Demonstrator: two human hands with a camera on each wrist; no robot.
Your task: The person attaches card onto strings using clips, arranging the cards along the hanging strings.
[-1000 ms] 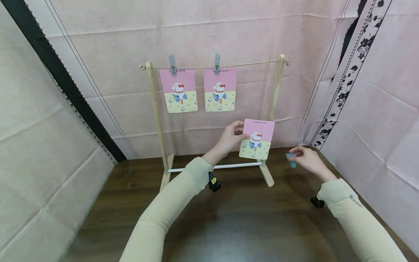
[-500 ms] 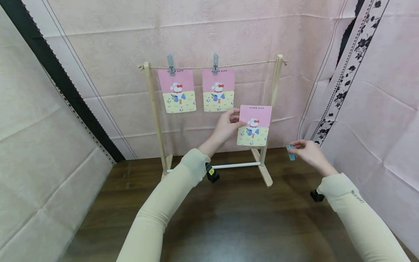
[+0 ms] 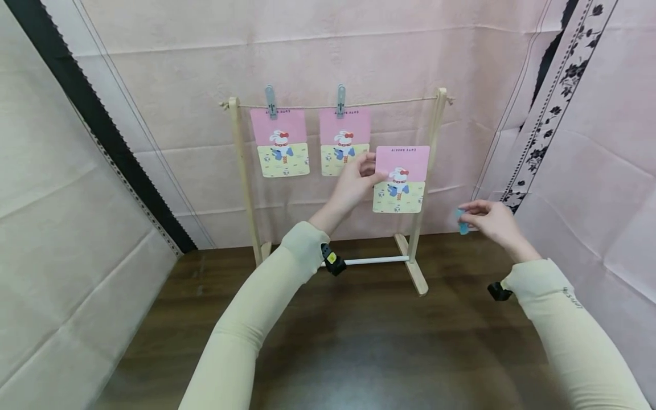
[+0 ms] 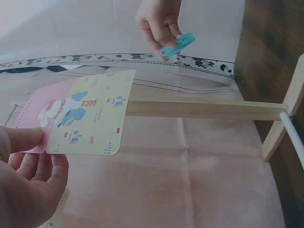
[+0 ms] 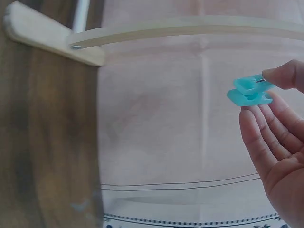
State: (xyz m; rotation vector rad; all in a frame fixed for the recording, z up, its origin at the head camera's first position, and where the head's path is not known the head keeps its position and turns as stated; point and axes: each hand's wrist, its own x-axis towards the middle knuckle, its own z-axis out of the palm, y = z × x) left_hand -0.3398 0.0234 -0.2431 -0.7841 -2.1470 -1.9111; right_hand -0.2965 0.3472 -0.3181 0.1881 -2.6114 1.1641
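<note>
My left hand (image 3: 353,181) pinches a pink and yellow card (image 3: 401,196) by its left edge, thumb in front and fingers behind. The card is upright in the head view, below the rope (image 3: 394,103) and beside the rack's right post. Farther right, my right hand (image 3: 493,225) holds a blue clothespin (image 5: 248,90) between thumb and fingertips, apart from card and rope. Two matching cards, a left one (image 3: 282,159) and a middle one (image 3: 330,128), hang from the rope under grey clothespins. My left fingers cover part of the middle card's lower right corner.
The wooden rack's right post (image 3: 433,134) and left post (image 3: 241,148) carry the rope, with a white bar (image 3: 376,260) low between them. It stands on a dark wooden table (image 3: 359,341). Pale pink cloth (image 3: 169,74) surrounds the back and sides.
The left hand has raised the card from near the white bar to just below rope height. My right hand has risen too, still holding the clothespin. The hanging cards stay put.
</note>
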